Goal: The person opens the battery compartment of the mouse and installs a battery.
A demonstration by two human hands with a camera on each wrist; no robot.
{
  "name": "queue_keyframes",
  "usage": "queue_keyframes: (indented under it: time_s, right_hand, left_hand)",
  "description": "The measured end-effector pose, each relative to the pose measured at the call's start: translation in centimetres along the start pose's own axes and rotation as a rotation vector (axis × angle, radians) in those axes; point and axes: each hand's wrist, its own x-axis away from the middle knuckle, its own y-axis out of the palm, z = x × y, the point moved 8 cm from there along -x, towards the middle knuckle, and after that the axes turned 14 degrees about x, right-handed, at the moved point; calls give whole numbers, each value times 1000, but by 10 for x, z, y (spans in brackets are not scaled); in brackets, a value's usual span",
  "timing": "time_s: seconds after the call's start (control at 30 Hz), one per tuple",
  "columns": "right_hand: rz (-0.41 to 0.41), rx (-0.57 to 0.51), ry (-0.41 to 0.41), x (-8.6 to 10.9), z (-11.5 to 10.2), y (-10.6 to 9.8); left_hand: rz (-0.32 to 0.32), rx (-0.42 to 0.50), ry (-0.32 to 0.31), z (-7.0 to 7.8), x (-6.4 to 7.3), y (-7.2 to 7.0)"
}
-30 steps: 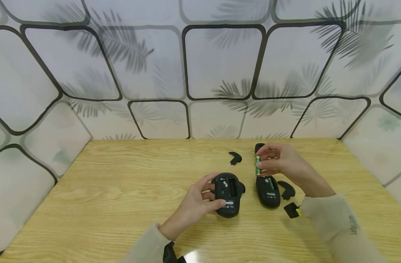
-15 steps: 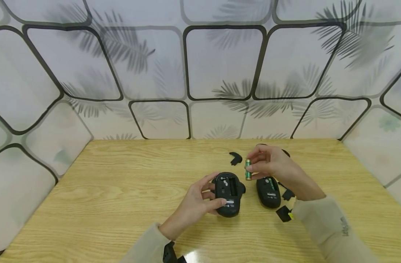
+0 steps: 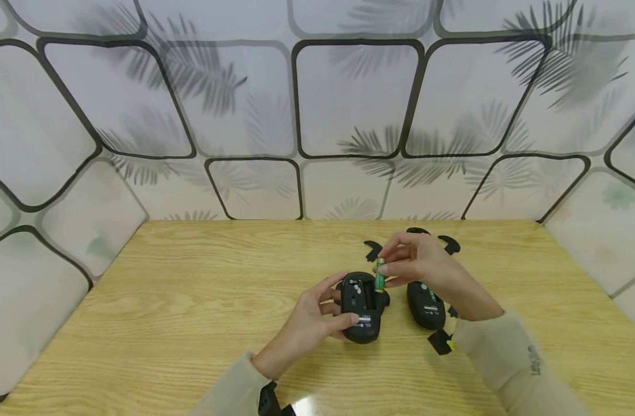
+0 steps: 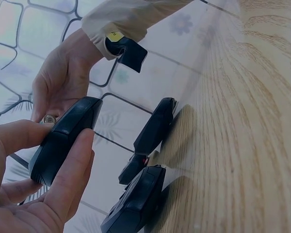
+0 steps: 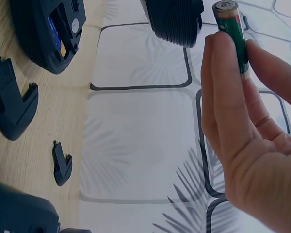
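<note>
My left hand [image 3: 309, 320] grips a black computer mouse [image 3: 360, 329] with its underside up and its battery slot uncovered. Thumb and fingers clasp the mouse's sides in the left wrist view. A green battery [image 3: 380, 276] is pinched by my right hand [image 3: 431, 266], upright beside the slot at the mouse's upper right. In the right wrist view the battery [image 5: 233, 36] stands between thumb and fingertips, apart from the held mouse [image 5: 172, 22]. A second upturned mouse [image 3: 426, 309] lies on the table below my right hand, a green battery partly visible in it.
A black battery cover [image 3: 371, 250] lies beyond the held mouse, and another curved black cover [image 3: 449, 244] behind my right hand. Another mouse [image 5: 46, 34] shows a blue and yellow battery in its slot. A black block [image 3: 440, 342] hangs at my right sleeve. A patterned wall [image 3: 343, 190] edges the wooden table [image 3: 166, 300].
My right hand has moved left with the battery, from above the second mouse to beside the held mouse's slot. The left hand and its mouse have stayed nearly still.
</note>
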Motion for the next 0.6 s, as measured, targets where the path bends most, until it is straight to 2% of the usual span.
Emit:
queue_keyframes:
  time_s: [0.33,0.6]
  right_hand:
    - [-38,-16,-46,-3,-3,4]
    - [-51,-5,-46,-2,-5,8]
  left_hand:
    - [-4,9,0,0,0,0]
    - [-8,9,13,1,1,0]
